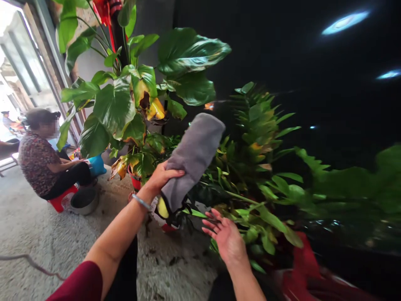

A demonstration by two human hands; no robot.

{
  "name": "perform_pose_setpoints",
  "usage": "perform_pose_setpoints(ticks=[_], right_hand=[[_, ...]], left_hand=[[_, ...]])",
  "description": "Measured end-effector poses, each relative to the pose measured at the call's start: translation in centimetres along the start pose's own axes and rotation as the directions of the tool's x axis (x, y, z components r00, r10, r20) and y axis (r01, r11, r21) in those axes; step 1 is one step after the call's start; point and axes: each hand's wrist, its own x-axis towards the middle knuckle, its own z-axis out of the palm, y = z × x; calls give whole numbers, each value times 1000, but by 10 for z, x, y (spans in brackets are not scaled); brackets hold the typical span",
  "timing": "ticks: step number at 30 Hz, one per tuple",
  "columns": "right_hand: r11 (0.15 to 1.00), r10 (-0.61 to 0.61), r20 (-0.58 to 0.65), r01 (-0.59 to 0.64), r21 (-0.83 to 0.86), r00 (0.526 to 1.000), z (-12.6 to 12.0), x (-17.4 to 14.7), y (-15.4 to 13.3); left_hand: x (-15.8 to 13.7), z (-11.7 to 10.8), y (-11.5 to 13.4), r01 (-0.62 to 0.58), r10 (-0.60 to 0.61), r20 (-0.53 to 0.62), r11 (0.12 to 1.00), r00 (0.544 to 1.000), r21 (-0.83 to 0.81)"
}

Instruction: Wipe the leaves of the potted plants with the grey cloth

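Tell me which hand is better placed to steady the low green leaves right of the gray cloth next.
Probably the right hand: it is open, seems to hold nothing, and is close to the low green leaves. The left hand grips the gray cloth and is farther from them.

The grey cloth (199, 146) in my left hand (160, 177) looks matt and soft, the bracelet (141, 202) just behind this grip is smooth, the big leaf (191, 52) above it is glossy, the dark wall (282, 50) to its right shines, and the concrete (175, 271) below is rough.
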Motion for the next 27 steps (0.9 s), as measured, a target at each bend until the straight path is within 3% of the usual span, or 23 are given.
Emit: perform_pose_setpoints(ticks=[3, 5, 7, 10, 14, 17, 19, 22, 24, 27], right_hand=[[999, 6, 24, -7, 51, 1000, 1, -1, -2], [999, 16, 43, -18, 44, 999, -1, 0, -3], [999, 34, 64, -35, 20, 997, -5, 3, -3], [999, 38, 43, -38, 0, 998, -10, 7, -2], [1000, 28, 38, -28, 4, 999, -7, 10, 1], [998, 38, 72, -42, 52, 997, 1, 8, 3], [996, 56, 96, -63, 70, 994, 5, 8, 4], [995, 73, 121, -80, 54, 990, 5, 10, 5], [996, 69, 110, -74, 41, 992, 2, 13, 5], [997, 68, 81, -71, 34, 994, 0, 15, 4]], left_hand=[[-4, 2, -43, 149, -140, -80, 982, 987, 117], [-28, -13, -73, 267, -273, 16, 952, 962, 152], [-54, -32, -86, 335, -344, 92, 937, 934, 102], [-67, -49, -66, 304, -306, 71, 952, 950, 34], [-27, -36, -19, 121, -121, -3, 993, 993, 9], [-4, -20, -29, 127, -125, -62, 992, 990, 22], [-13, -19, -55, 186, -174, -92, 973, 980, 139], [-51, -34, -81, 287, -298, 12, 930, 955, 231], [-72, -52, -72, 301, -309, 49, 944, 950, 136], [-70, -81, -26, 165, -163, -70, 986, 984, 33]])
